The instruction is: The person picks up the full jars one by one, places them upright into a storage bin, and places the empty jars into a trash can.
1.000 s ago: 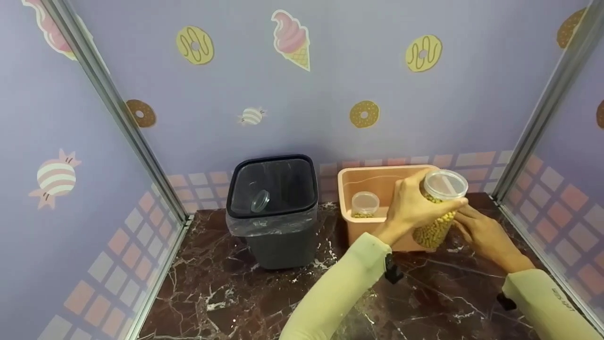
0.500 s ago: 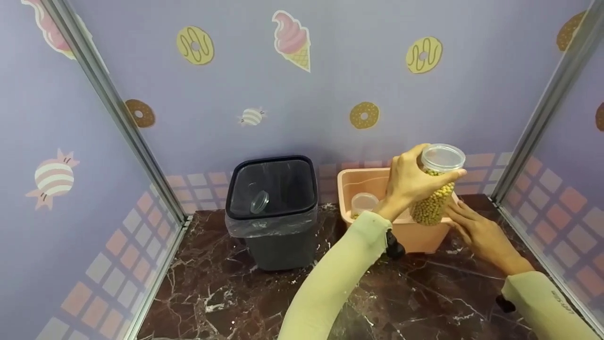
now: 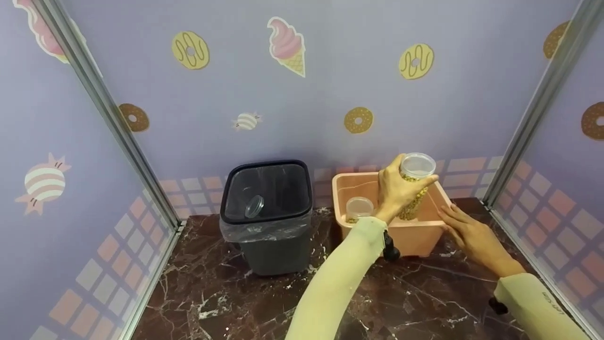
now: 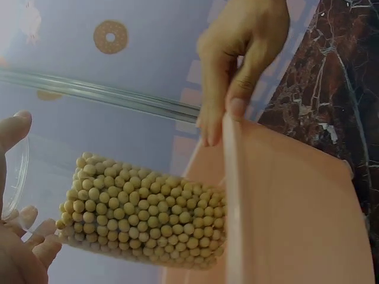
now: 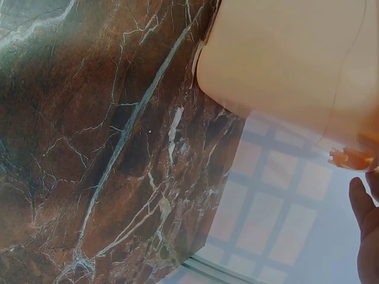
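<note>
My left hand (image 3: pixel 395 189) grips a clear plastic jar (image 3: pixel 417 166) by its lidded top. Yellow soybeans (image 4: pixel 142 207) fill its body, and its lower part dips inside the peach-coloured plastic bin (image 3: pixel 394 224). In the left wrist view the jar lies across the picture, its far end behind the bin's rim. My right hand (image 3: pixel 472 236) is at the bin's right front corner, the thumb and fingers pinching the rim. A second clear-lidded jar (image 3: pixel 359 208) with soybeans stands at the bin's left, partly behind my left forearm.
Left of the bin stands a dark grey bin (image 3: pixel 276 250) with a clear plastic liner; a round clear lid (image 3: pixel 254 206) lies in it. Both bins stand on a dark red marbled surface (image 3: pixel 226 288). Printed lilac walls (image 3: pixel 325 94) close in the back and sides.
The jar in my left hand first rises from in front of the peach bin, then moves left and down into it. My right hand stays near the bin's right corner.
</note>
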The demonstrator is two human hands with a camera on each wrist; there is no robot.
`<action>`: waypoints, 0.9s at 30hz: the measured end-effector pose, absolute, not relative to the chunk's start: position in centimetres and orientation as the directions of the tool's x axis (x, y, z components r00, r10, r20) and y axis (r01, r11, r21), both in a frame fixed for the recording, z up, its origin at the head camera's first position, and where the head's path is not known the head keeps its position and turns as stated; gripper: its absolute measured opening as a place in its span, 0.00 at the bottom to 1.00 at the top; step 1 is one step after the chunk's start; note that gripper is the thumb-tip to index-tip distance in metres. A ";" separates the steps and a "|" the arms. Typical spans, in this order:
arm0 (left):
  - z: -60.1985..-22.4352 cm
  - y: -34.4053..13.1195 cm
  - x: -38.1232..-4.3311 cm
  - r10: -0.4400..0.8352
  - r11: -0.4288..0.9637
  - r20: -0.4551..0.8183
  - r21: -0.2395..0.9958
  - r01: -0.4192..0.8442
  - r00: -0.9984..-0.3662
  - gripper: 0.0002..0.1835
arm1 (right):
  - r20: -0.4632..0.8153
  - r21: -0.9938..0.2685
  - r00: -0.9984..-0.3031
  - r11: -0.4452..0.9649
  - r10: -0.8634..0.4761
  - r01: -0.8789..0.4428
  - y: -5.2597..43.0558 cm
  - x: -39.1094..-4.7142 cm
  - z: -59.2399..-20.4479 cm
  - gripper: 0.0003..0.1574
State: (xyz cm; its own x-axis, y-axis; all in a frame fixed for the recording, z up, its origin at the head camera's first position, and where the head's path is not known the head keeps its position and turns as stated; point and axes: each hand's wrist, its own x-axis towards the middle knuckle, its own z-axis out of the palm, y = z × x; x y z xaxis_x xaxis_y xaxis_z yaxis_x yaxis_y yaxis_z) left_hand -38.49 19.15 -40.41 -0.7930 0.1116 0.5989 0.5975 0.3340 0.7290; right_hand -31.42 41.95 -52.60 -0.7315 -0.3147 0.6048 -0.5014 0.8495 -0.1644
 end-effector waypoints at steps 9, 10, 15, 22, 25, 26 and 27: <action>-44.9 19.9 -38.9 0.047 0.383 0.605 0.724 0.574 -0.795 0.34 | 0.597 -0.183 -0.744 0.852 -0.300 -0.490 42.0 -31.0 -52.9 0.27; -45.3 20.0 -38.9 0.048 0.386 0.604 0.724 0.572 -0.796 0.34 | 0.594 -0.182 -0.746 0.853 -0.300 -0.488 42.1 -31.0 -52.9 0.27; -47.1 20.6 -39.2 0.049 0.377 0.571 0.749 0.544 -0.820 0.36 | 0.599 -0.187 -0.746 0.855 -0.291 -0.484 42.2 -30.9 -52.8 0.27; -48.9 21.1 -39.7 0.050 0.386 0.554 0.756 0.528 -0.831 0.40 | 0.597 -0.180 -0.744 0.854 -0.300 -0.489 42.0 -31.0 -52.9 0.27; -49.1 21.1 -40.0 0.040 0.381 0.542 0.769 0.514 -0.840 0.39 | 0.600 -0.170 -0.738 0.853 -0.307 -0.493 41.9 -31.2 -52.8 0.27; -49.1 21.1 -40.0 0.038 0.382 0.532 0.774 0.504 -0.846 0.39 | 0.603 -0.167 -0.736 0.853 -0.308 -0.494 41.9 -31.3 -52.7 0.27; -49.1 21.2 -40.1 0.033 0.381 0.525 0.780 0.497 -0.850 0.39 | 0.605 -0.167 -0.735 0.854 -0.307 -0.494 41.9 -31.3 -52.6 0.27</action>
